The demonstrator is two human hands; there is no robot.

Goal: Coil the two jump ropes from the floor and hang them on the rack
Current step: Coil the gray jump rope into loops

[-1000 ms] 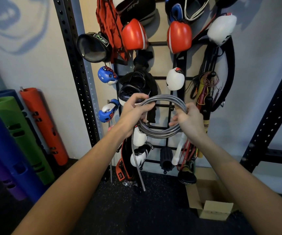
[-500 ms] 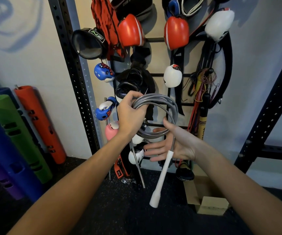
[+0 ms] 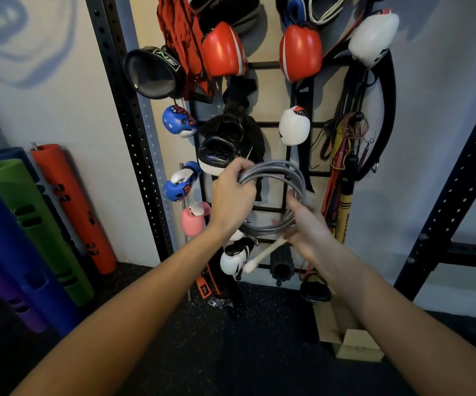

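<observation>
A grey jump rope (image 3: 281,168) is wound into a round coil held in front of the black wall rack (image 3: 268,124). My left hand (image 3: 232,192) grips the coil's upper left side. My right hand (image 3: 307,228), blurred, is closed on the coil's lower right side. The rope's white handle (image 3: 262,254) sticks out down and left from under my right hand. Other ropes and cords (image 3: 342,144) hang on the rack's right side. A second jump rope is not in view.
Boxing gloves, red (image 3: 222,50), white (image 3: 294,125) and blue (image 3: 178,121), hang on the rack. A black perforated upright (image 3: 129,115) stands left of it, a black frame (image 3: 454,192) right. Coloured foam rollers (image 3: 31,224) lean at the left. A cardboard box (image 3: 351,341) sits on the dark floor.
My right hand let go of the coil, opened below it while the white handle hung down, then closed on the coil's lower right with the handle swung up to the left.
</observation>
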